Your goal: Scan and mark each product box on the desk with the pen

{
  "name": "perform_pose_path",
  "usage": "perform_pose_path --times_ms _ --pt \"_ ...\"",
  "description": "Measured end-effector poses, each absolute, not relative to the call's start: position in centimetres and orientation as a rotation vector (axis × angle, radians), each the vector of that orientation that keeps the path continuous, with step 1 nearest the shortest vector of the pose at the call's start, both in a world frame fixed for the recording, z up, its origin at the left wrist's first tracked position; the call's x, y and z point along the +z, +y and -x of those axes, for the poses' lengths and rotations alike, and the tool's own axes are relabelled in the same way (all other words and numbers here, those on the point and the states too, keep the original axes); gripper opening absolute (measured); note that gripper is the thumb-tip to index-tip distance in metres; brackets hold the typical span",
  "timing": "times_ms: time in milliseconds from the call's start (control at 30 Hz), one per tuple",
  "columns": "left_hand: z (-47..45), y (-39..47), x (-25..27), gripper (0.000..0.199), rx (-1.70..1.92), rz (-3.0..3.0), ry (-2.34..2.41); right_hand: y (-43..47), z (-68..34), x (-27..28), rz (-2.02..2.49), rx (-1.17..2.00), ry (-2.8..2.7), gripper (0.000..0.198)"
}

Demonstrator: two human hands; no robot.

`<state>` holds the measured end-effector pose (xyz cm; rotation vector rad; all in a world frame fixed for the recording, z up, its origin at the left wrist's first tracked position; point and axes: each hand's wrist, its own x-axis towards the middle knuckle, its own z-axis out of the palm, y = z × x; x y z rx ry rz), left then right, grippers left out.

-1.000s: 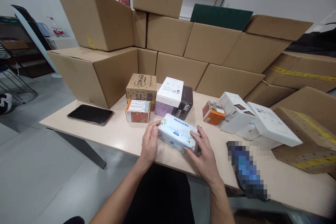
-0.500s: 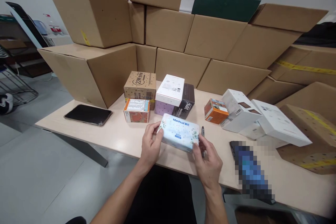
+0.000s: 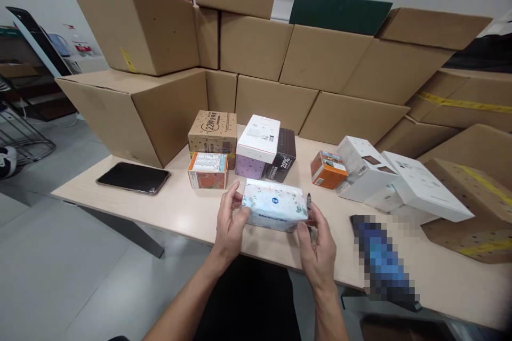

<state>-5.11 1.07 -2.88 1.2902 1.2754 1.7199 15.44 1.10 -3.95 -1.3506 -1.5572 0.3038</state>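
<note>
The left hand (image 3: 231, 225) and right hand (image 3: 319, 250) hold a pale-blue, leaf-printed, oblong plastic pack (image 3: 276, 203) endwise between them at the pale wooden desk (image 3: 188, 213).

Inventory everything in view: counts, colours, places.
tissue pack: 1, pale blue, front centre
pen-like item: 1, dark, pack's right
phone: 1, black, left
blurred device: 1, dark, right
small boxes: 2, partly orange, left, right
dotted boxes: 2, brown, left, right
purple box: 1, purple, centre
black box: 1, black, centre
white boxes: several, white, centre, right
cartons: many, brown, back, sides
green panel: 1, green, back
bottle: 1, clear, far left
jug: 1, blue, far left
shoe: 1, dark, left edge
table: 1, pale, centre
left hand: 1, bare, pack's left
right hand: 1, bare, pack's right
</note>
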Motion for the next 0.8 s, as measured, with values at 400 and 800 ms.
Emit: perform_pose_path --times_ms 400,800 --pt "5.00 0.98 -2.60 0.029 1.898 -1.355 1.187 0.82 -15.90 -3.67 1.219 0.311 -1.672 0.052" --pt "5.54 1.17 -3.08 0.024 1.803 -1.117 1.237 0.85 -15.25 -3.45 1.327 0.422 -1.454 0.046"
